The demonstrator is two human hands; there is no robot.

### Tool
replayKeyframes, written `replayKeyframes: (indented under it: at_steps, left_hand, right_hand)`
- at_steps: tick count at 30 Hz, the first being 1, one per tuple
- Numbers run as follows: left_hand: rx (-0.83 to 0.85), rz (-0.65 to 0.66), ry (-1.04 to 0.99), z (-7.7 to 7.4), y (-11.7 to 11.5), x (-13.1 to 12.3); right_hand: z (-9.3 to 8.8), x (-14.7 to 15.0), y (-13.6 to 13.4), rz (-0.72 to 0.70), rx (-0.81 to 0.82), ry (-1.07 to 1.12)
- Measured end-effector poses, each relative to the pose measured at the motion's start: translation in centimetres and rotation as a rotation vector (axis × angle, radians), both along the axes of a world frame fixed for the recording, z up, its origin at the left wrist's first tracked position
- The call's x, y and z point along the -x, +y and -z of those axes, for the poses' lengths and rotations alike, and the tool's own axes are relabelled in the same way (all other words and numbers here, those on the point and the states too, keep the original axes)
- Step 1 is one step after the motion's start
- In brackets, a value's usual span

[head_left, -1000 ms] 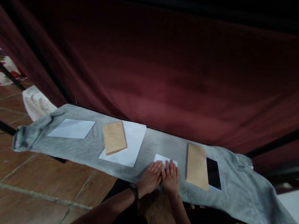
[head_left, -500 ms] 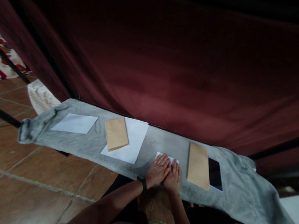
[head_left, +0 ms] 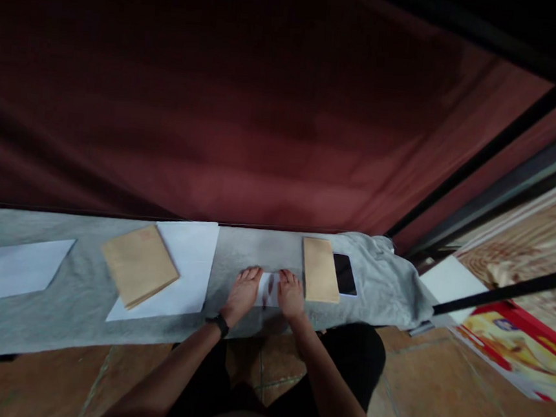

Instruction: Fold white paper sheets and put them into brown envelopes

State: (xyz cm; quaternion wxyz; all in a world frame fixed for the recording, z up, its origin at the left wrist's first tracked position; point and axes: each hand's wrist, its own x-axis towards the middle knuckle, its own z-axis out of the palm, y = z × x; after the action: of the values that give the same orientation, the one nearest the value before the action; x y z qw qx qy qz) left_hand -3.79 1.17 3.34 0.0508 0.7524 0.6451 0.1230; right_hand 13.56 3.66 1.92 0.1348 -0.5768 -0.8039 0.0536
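My left hand [head_left: 242, 292] and my right hand [head_left: 290, 295] lie flat, fingers stretched out, on either end of a small folded white paper [head_left: 269, 288] on the grey cloth [head_left: 255, 252] that covers a long narrow table. Each hand covers one end of the paper; its middle shows between them. I wear a dark watch on the left wrist. Just right of my right hand lies a tan envelope [head_left: 320, 269] with a black phone [head_left: 344, 274] beside it.
Further left lie a stack of tan envelopes [head_left: 139, 265] on a white sheet [head_left: 179, 271] and a white envelope [head_left: 7, 269]. A dark red curtain [head_left: 228, 113] hangs behind the table. Tiled floor is below; a white board [head_left: 447, 279] and a colourful poster [head_left: 519, 346] lie at the right.
My hands, side by side on the paper before, have slid apart to its two ends. The view has swung to the right, bringing in the floor and poster on that side.
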Motion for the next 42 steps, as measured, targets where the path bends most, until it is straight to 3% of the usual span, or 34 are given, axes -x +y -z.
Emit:
replayKeyframes:
  at_steps: [9, 13, 15, 18, 22, 25, 28, 32, 35, 42]
  left_hand:
    - [0.025, 0.042, 0.04, -4.0, 3.1, 0.8]
    - [-0.18, 0.036, -0.01, -7.2, 2.9, 1.7]
    - [-0.289, 0.071, -0.026, -7.9, 1.9, 2.3]
    - [-0.291, 0.155, 0.013, -6.3, -0.4, 2.6]
    - [-0.151, 0.232, 0.05, -1.4, -3.8, 2.1]
    - [-0.097, 0.229, 0.042, 1.0, -5.5, 1.8]
    - [-0.074, 0.203, 0.021, 1.4, -5.8, 1.4]
    - [-0.095, 0.167, -0.01, 1.2, -4.4, -0.2]
    - [-0.085, 0.164, 0.004, 2.0, -3.4, -1.5]
    - [-0.101, 0.1, 0.044, 3.9, -3.6, -1.2]
  right_hand:
    - [-4.3, 0.0, 3.2, -0.03, 0.051, -0.066]
    - [-7.2, -1.2, 3.4, -0.115, -0.066, 0.037]
    - [-7.9, -1.8, 2.6, -0.173, -0.162, 0.107]
    - [-6.8, -2.5, 0.5, -0.224, -0.177, 0.093]
    - [-2.6, -3.1, -3.2, -0.243, -0.078, 0.078]
    - [-0.2, -3.3, -5.4, -0.226, -0.037, 0.155]
    - [0.6, -2.6, -6.4, -0.2, -0.061, 0.198]
    - [0.9, -0.4, -6.3, -0.117, -0.078, 0.134]
    - [1.5, 0.7, -6.2, -0.054, -0.059, 0.064]
    - [2.1, -1.2, -7.3, -0.097, -0.136, 0.11]
